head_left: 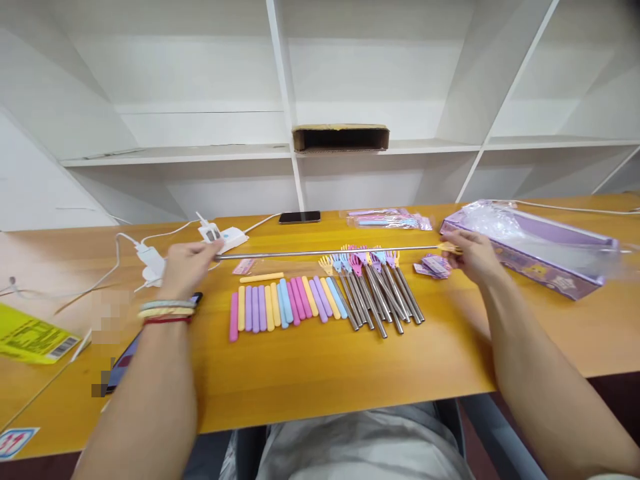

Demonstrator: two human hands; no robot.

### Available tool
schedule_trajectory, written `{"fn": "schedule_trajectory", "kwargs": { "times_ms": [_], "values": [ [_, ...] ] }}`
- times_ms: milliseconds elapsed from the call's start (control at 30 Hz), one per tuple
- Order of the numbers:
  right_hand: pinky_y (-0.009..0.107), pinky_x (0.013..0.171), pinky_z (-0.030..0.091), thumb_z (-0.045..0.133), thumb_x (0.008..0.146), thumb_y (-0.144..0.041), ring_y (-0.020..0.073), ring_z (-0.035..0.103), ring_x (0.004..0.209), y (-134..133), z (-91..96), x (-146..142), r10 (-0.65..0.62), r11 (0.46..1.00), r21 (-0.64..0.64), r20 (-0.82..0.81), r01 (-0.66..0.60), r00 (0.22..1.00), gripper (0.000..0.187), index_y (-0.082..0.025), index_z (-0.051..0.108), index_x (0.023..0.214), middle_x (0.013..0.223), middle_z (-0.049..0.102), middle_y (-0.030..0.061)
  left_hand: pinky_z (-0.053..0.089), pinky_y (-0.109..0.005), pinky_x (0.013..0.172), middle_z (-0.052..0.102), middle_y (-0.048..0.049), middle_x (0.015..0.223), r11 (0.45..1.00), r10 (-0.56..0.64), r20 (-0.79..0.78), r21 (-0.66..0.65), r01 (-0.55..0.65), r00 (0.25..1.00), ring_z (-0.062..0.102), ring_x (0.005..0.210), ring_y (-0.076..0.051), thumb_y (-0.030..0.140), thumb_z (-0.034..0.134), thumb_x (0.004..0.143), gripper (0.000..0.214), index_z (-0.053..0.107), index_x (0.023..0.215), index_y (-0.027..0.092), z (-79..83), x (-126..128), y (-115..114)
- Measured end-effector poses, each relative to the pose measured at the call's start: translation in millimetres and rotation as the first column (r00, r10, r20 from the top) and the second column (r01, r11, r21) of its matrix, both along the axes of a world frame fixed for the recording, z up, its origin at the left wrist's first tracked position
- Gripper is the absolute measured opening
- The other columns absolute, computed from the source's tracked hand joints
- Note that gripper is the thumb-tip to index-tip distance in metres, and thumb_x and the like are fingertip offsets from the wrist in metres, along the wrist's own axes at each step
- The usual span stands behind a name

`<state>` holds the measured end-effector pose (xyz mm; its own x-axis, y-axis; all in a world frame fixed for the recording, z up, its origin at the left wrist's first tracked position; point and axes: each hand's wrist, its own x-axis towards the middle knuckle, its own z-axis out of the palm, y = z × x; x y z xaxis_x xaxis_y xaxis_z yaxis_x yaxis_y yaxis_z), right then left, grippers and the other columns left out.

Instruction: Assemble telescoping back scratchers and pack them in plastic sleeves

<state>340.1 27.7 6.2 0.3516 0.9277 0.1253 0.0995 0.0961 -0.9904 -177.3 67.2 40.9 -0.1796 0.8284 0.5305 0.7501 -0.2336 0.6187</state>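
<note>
Both bare forearms [167,380] lie nearest the head camera, extending over the table [340,380]. From here, the left hand [189,265] pinches one end of an extended steel back scratcher [300,253]; the right hand [471,253] grips its yellow claw head. The shaft spans between them, this opposed hold presumably keeping it straight. Coloured handle sleeves [288,303] lie in a row beside shorter, fanned back scratchers [373,293], seemingly grouped by part for easy reach. A purple carton [555,277] sits rightward, apparently leaving working room.
</note>
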Motion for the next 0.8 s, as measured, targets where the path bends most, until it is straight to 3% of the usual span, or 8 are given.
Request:
{"fn": "schedule_trajectory", "kwargs": {
  "times_ms": [67, 133, 233, 400, 467, 600, 700, 800],
  "values": [
    [0.02, 0.033, 0.024, 0.067, 0.068, -0.045, 0.0077, 0.038, 0.03, -1.9, 0.8, -43.8, 0.121, 0.991, 0.047, 0.137, -0.128, 0.983, 0.031, -0.017, 0.055, 0.075, 0.043, 0.048, -0.0032, 0.032, -0.023, 0.043, 0.049, 0.0021, 0.043, 0.983, -0.18, -0.029, -0.035, 0.178, 0.983, 0.043, 0.044, -0.009, 0.048, 0.056, 0.077, 0.043, 0.058, 0.049, 0.015, 6.9, 47.6, -15.2],
    [0.019, 0.036, 0.028, 0.064, 0.072, -0.048, 0.0066, 0.039, 0.036, -8.1, 0.9, -83.9, 0.204, 0.959, 0.137, 0.284, -0.25, 0.937, 0.033, -0.016, 0.055, 0.071, 0.045, 0.049, -0.0029, 0.037, -0.024, 0.048, 0.058, 0.001, 0.051, 0.93, -0.368, -0.078, -0.032, 0.367, 0.927, 0.049, 0.049, -0.01, 0.047, 0.059, 0.075, 0.037, 0.062, 0.054, 0.016, 10.5, 93.8, -32.0],
    [0.02, 0.04, 0.03, 0.059, 0.077, -0.049, 0.0068, 0.039, 0.04, -20.4, 0.3, -120.3, 0.192, 0.921, 0.257, 0.359, -0.294, 0.913, 0.033, -0.017, 0.055, 0.068, 0.045, 0.047, -0.0034, 0.036, -0.023, 0.047, 0.06, 0.0008, 0.051, 0.885, -0.459, -0.082, 0.05, 0.463, 0.885, 0.049, 0.047, -0.01, 0.043, 0.06, 0.076, 0.032, 0.065, 0.058, 0.017, 7.0, 139.1, -52.6],
    [0.021, 0.044, 0.033, 0.058, 0.08, -0.045, 0.0083, 0.042, 0.043, -28.4, -0.6, -124.7, 0.103, 0.899, 0.34, 0.446, -0.275, 0.889, 0.028, -0.018, 0.058, 0.072, 0.05, 0.05, -0.0025, 0.036, -0.024, 0.048, 0.058, 0.0001, 0.051, 0.861, -0.489, -0.137, 0.083, 0.502, 0.861, 0.049, 0.047, -0.009, 0.039, 0.054, 0.082, 0.032, 0.064, 0.061, 0.017, -8.5, 153.7, -57.2],
    [0.022, 0.045, 0.035, 0.059, 0.08, -0.043, 0.0089, 0.044, 0.044, -26.1, -0.2, -118.8, 0.084, 0.892, 0.349, 0.499, -0.289, 0.863, 0.025, -0.018, 0.059, 0.073, 0.051, 0.052, -0.0021, 0.035, -0.025, 0.051, 0.059, -0.0014, 0.054, 0.871, -0.459, -0.289, 0.043, 0.49, 0.84, 0.05, 0.051, -0.011, 0.041, 0.05, 0.085, 0.036, 0.065, 0.062, 0.017, -11.5, 150.8, -51.5],
    [0.024, 0.052, 0.041, 0.06, 0.079, -0.041, 0.0115, 0.052, 0.052, -22.9, -2.0, -117.1, -0.025, 0.881, 0.401, 0.567, -0.25, 0.823, 0.022, -0.02, 0.062, 0.076, 0.062, 0.062, 0.0003, 0.034, -0.029, 0.059, 0.061, -0.0055, 0.062, 0.897, -0.351, -0.602, 0.005, 0.442, 0.717, 0.055, 0.062, -0.015, 0.044, 0.04, 0.09, 0.043, 0.064, 0.066, 0.017, -15.1, 154.6, -49.1],
    [0.026, 0.054, 0.044, 0.059, 0.08, -0.039, 0.0131, 0.056, 0.056, -27.9, -6.4, -131.0, -0.071, 0.865, 0.442, 0.578, -0.239, 0.813, 0.018, -0.021, 0.062, 0.077, 0.068, 0.065, 0.0016, 0.035, -0.03, 0.061, 0.064, -0.0094, 0.073, 0.906, -0.324, -0.638, 0.003, 0.423, 0.699, 0.058, 0.07, -0.018, 0.047, 0.036, 0.09, 0.042, 0.063, 0.08, 0.016, -23.2, 173.5, -60.7],
    [0.027, 0.055, 0.045, 0.059, 0.08, -0.037, 0.0138, 0.058, 0.057, -33.1, -6.6, -143.8, -0.039, 0.845, 0.438, 0.622, -0.306, 0.782, 0.015, -0.023, 0.063, 0.076, 0.068, 0.066, 0.002, 0.033, -0.03, 0.055, 0.064, -0.0116, 0.074, 0.917, -0.304, -0.649, -0.002, 0.399, 0.697, 0.059, 0.067, -0.02, 0.053, 0.04, 0.086, 0.044, 0.061, 0.083, 0.015, -30.6, 186.8, -67.4]
  ]
}}
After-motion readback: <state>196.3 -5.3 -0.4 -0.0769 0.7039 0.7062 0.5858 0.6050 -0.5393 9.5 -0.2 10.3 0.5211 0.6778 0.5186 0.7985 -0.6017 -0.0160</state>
